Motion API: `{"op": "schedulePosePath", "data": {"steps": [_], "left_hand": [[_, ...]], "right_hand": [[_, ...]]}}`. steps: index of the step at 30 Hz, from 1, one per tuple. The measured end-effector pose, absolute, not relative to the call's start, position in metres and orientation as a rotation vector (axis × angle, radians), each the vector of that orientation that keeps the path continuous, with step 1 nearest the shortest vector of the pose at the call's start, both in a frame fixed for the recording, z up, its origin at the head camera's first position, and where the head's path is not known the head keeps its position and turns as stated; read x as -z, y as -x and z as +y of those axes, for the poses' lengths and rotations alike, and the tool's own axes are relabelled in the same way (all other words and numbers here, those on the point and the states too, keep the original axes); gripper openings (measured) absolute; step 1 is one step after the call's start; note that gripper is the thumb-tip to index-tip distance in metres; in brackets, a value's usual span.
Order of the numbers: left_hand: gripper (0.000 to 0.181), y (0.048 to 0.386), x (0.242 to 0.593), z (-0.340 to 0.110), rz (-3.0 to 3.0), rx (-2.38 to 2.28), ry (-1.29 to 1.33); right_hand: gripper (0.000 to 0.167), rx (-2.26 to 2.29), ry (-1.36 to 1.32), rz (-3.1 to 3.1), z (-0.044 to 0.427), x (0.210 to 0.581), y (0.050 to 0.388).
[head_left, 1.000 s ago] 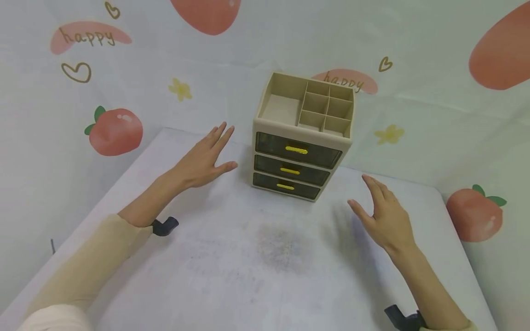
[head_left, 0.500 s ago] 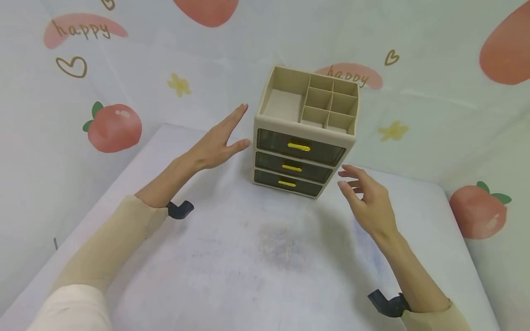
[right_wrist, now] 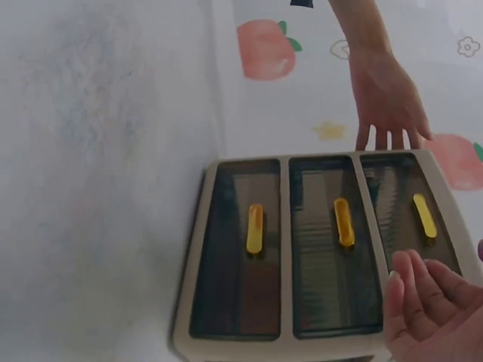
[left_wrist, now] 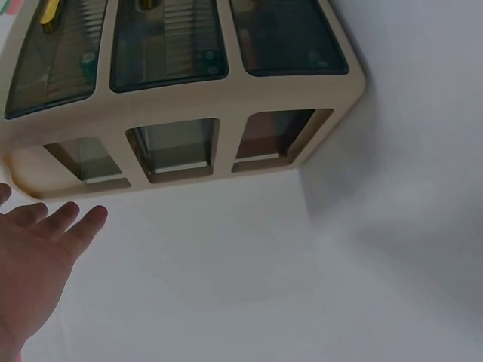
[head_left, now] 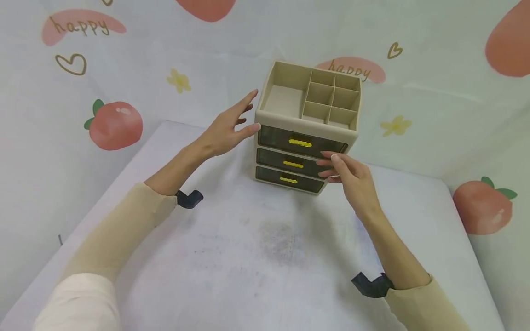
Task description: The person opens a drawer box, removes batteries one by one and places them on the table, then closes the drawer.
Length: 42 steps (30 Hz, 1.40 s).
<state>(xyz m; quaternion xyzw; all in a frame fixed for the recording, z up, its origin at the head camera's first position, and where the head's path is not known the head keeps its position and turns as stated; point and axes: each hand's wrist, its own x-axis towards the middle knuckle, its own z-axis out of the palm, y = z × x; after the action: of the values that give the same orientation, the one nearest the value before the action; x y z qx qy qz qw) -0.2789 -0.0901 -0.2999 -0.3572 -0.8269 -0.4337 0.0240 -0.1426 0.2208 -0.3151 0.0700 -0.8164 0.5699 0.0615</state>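
Fingers [head_left: 329, 173] of the right hand [head_left: 357, 181] are bending loosely and holding nothing, hovering in front of the right end of the drawer unit [head_left: 306, 123]. From where I'm standing, the left hand [head_left: 225, 133] is spreading its thumb away from its other fingers, gripping nothing, right beside the unit's upper left corner; whether it is touching the side, I'm not managing to tell. Between the two hands, the beige unit is standing upright towards the back of the whitish table [head_left: 232, 266], its three dark drawers [head_left: 271, 159] sitting flush, each bearing a yellow handle [head_left: 300, 143]. Its top is opening into one wide compartment [head_left: 285, 101] on the left and six small ones on the right. Beige sleeves [head_left: 124, 230] are covering part of both arms, with dark bent pieces [head_left: 190, 199] jutting out at the wrists. Behind everything, a pale wall cloth [head_left: 232, 59] is showing peaches [head_left: 116, 125], yellow flowers [head_left: 179, 81], hearts [head_left: 394, 50] and the word "happy"
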Motion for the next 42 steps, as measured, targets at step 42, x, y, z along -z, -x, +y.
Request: {"op": "schedulePosePath", "data": {"steps": [42], "left_hand": [[0.075, 0.293, 0.286, -0.064, -2.347, 1.827, 1.133]], "right_hand": [[0.045, -2.591, 0.221, -2.077, 0.177, 0.308, 0.183]]}}
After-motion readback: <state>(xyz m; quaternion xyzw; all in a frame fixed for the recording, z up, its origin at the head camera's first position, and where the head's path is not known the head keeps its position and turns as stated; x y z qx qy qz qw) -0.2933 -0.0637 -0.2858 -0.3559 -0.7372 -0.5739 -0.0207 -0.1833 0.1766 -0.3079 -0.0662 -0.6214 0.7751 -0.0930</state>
